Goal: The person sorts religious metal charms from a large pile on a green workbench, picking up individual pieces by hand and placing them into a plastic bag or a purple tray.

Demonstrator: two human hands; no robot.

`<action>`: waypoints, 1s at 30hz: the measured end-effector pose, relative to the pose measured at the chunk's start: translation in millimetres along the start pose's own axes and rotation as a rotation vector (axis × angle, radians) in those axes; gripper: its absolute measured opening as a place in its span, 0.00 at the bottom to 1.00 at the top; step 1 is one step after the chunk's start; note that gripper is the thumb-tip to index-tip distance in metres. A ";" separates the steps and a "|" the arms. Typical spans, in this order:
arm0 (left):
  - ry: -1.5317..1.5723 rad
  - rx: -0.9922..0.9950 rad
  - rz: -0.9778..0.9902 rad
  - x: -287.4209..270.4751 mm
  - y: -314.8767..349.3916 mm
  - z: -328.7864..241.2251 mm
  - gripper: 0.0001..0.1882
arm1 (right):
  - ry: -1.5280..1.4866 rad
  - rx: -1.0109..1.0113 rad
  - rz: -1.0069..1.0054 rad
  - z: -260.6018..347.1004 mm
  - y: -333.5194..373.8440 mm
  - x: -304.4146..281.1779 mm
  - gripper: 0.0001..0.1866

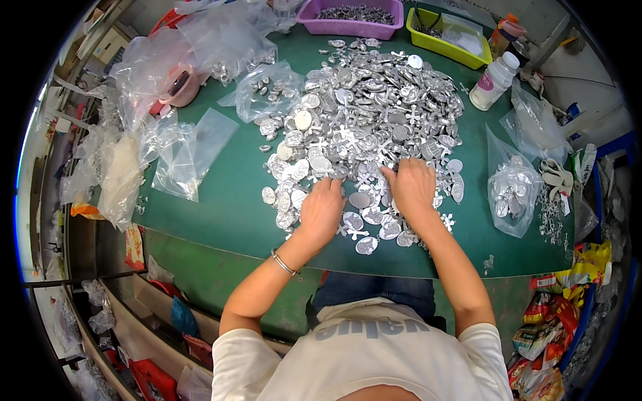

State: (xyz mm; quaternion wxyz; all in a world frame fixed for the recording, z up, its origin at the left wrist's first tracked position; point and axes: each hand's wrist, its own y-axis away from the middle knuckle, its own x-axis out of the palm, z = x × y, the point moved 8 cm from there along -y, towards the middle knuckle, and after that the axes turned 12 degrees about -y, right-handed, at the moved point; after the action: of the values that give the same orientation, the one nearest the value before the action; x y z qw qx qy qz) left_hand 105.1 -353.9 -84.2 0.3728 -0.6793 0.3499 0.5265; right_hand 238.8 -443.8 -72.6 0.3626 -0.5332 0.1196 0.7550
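Note:
A large heap of silver-coloured metal medals and small crosses [388, 93] is spread over the middle of the green table. My left hand [322, 208] rests at the near left side of the heap, its fingers reaching down onto the pieces. At the near right side lies my right hand [413, 188], thumb apart from the fingers, its fingertips among the medals. Neither hand visibly holds a piece. Between my wrists are several loose oval medals [366, 245] and a small cross [358, 234], close to the table's front edge.
At the far edge stand a purple tray [354, 28] of small metal parts and a yellow-green tray [448, 47]. A white bottle [493, 81] is at right, beyond a clear bag of metal pieces [513, 194]. Plastic bags [194, 150] and a pink cup [184, 93] are at left.

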 end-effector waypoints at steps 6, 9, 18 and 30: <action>-0.038 -0.015 0.064 2.0 0.2 1.3 0.16 | -0.010 -0.033 -0.001 -3.5 -9.1 6.3 0.12; -0.095 0.010 0.077 7.1 -0.1 2.4 0.14 | -0.412 0.180 0.201 -20.6 -8.4 4.5 0.08; -0.010 0.046 0.082 8.0 -3.7 -1.7 0.13 | -1.848 0.572 0.072 -75.1 -0.8 -9.3 0.09; 2.184 -0.950 0.660 40.4 42.8 -66.5 0.17 | -0.722 -0.495 0.294 73.2 58.3 -36.7 0.05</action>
State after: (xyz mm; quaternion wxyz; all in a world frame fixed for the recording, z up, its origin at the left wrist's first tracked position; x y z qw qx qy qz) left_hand 106.3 -435.9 -118.4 -0.5487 -0.7099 0.4064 -0.1727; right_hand 153.1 -459.0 -22.4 0.1318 -0.2841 -0.1241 0.9416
